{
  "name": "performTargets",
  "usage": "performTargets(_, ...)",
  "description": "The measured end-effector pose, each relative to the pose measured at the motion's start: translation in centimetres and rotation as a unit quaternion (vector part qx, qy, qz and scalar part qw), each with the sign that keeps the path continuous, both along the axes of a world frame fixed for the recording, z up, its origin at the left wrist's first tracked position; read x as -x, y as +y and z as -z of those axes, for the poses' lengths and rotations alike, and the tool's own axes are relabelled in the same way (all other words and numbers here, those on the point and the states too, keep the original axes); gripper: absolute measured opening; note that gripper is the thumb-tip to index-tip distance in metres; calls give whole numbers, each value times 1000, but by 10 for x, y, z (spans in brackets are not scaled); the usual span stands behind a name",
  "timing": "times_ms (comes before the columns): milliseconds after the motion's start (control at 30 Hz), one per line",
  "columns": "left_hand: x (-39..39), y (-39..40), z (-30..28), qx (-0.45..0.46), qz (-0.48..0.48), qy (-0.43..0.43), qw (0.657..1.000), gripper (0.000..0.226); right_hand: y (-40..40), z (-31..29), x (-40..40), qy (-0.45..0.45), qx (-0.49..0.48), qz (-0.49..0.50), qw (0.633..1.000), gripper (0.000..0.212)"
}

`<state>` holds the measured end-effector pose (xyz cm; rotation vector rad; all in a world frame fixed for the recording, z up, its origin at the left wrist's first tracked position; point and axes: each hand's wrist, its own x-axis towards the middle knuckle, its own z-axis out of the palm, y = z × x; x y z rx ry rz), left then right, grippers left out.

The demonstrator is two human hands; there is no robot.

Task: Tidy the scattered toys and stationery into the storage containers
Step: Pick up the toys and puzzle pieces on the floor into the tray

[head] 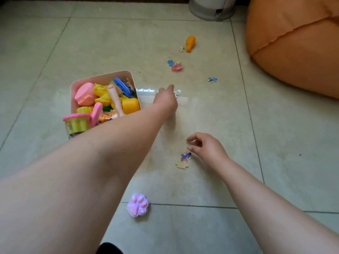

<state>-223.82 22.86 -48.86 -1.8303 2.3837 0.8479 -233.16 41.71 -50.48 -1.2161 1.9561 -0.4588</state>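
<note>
My left hand (166, 99) reaches out over a clear plastic box (146, 92) that stands just right of the pink bin (102, 77). Its fingers pinch a small puzzle piece (177, 93) at the box's far end. The pink bin is filled with several plastic toys. My right hand (206, 147) hovers low over the floor, thumb and forefinger apart and holding nothing. It is just above and right of two puzzle pieces (184, 159). More puzzle pieces (212, 79) lie farther out, with a pink toy (177, 67) and an orange toy (190, 44).
A purple and pink paw-shaped toy (138, 205) lies on the tiled floor near me. An orange beanbag (297, 43) fills the far right. A white round base (211, 8) stands at the far edge.
</note>
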Motion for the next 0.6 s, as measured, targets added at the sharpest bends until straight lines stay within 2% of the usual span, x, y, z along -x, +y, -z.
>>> performTargets(133,0,-6,11,42,15,-32,999,44,6,0,0,-5,17,-35,999,37)
performTargets(233,-1,-9,15,62,26,-33,997,28,12,3,0,30,17,-96,995,46)
performTargets(367,-1,-13,12,21,6,-6,1000,31,12,7,-5,66,31,-84,994,30)
performTargets(467,-3,-10,11,37,22,16,999,18,5,5,-9,74,20,-65,995,19)
performTargets(600,-6,8,10,56,68,34,996,24,2,5,-12,95,16,-25,995,20)
